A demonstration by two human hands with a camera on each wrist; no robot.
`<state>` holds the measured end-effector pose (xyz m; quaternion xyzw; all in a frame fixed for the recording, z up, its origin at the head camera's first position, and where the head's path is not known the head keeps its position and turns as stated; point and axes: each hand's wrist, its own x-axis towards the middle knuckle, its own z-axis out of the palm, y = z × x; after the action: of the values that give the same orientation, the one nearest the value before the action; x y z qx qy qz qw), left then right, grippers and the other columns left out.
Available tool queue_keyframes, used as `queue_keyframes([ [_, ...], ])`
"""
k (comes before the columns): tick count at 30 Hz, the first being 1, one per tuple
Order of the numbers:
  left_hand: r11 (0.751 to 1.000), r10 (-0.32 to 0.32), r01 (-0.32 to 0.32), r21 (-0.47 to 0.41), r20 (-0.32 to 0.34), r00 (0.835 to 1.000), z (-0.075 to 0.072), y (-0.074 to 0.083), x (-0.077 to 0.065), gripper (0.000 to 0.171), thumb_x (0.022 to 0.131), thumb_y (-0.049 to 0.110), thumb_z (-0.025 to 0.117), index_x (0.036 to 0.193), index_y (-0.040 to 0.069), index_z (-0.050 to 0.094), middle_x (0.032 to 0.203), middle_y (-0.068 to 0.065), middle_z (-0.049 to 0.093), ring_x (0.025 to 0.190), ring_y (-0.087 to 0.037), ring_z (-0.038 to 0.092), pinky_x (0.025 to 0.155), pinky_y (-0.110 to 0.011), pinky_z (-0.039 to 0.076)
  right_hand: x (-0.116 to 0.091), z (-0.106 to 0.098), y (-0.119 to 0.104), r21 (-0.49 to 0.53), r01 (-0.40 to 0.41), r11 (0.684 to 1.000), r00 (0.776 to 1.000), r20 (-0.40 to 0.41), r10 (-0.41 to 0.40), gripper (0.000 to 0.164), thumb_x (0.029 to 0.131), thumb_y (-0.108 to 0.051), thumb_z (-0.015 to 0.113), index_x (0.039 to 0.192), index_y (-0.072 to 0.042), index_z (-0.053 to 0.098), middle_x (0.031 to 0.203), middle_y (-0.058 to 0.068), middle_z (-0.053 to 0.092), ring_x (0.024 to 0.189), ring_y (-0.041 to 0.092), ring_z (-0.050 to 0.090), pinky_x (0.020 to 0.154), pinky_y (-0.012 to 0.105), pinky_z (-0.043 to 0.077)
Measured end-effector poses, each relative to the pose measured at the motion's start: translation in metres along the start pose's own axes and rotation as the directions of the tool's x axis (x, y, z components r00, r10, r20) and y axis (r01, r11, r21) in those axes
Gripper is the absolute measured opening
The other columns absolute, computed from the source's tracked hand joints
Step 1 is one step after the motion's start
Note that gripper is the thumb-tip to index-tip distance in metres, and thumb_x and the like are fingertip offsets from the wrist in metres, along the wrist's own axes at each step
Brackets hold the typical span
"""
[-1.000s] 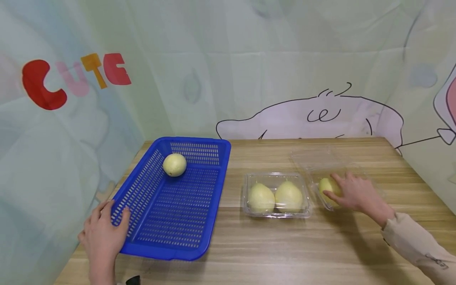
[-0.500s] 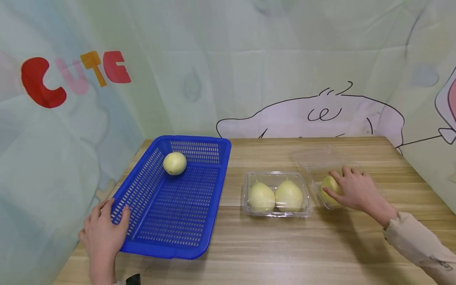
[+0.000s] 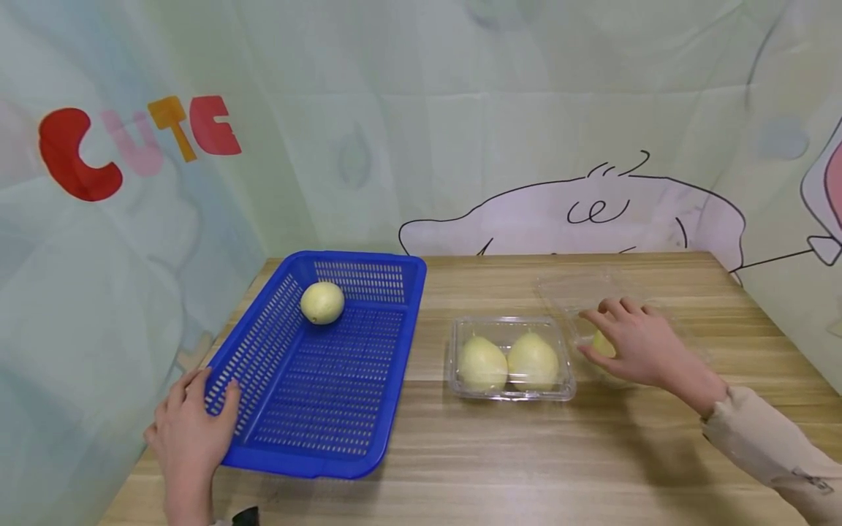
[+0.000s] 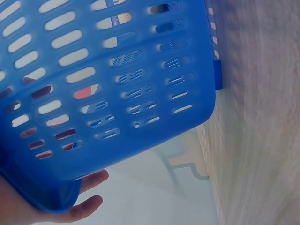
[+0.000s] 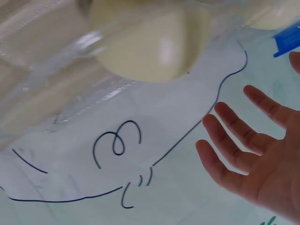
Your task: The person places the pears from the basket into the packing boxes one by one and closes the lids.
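At the left, my left hand (image 3: 194, 431) grips the near-left rim of a blue perforated basket (image 3: 309, 466). The left wrist view shows its fingers (image 4: 86, 208) on the outer side, under the rim. One pale yellow pear (image 3: 323, 303) lies in the basket's far-left corner. My right hand (image 3: 641, 349) hovers with spread fingers over an opened clear plastic clamshell box (image 3: 579, 291), partly hiding a pear (image 3: 601, 343) inside it. In the right wrist view the hand (image 5: 267, 150) holds nothing, and a pear (image 5: 152, 44) shows beyond the clear plastic.
Between basket and opened box stands a closed clear clamshell box (image 3: 509, 396) with two pears (image 3: 483, 364) in it. All rest on a wooden table (image 3: 460, 453). A printed fabric backdrop (image 3: 460, 146) rises behind the table and along its left side.
My right hand was around the pear in the opened box; now it has risen off it with fingers spread, and the pear stays in the box. The left hand and basket have not moved.
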<state>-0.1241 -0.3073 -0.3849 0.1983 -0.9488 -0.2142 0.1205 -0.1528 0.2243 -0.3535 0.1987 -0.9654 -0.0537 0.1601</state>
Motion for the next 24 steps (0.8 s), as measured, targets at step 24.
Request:
queue_keyframes([
  [24,1.0,-0.003,0.002,0.024,0.02,1.0,0.001,0.0,-0.001,0.059,0.09,0.039,0.038,0.136,0.002,0.033,0.14,-0.021,0.03,0.12,-0.05,0.026,0.085,-0.065,0.022,0.028,-0.03,-0.057,0.087,0.189,0.978,0.981,-0.068,-0.184,0.05,0.081,-0.048,0.054,0.122,-0.021,0.052,0.111,0.007,0.055,0.101,0.026,0.051,0.08,0.048,0.044],
])
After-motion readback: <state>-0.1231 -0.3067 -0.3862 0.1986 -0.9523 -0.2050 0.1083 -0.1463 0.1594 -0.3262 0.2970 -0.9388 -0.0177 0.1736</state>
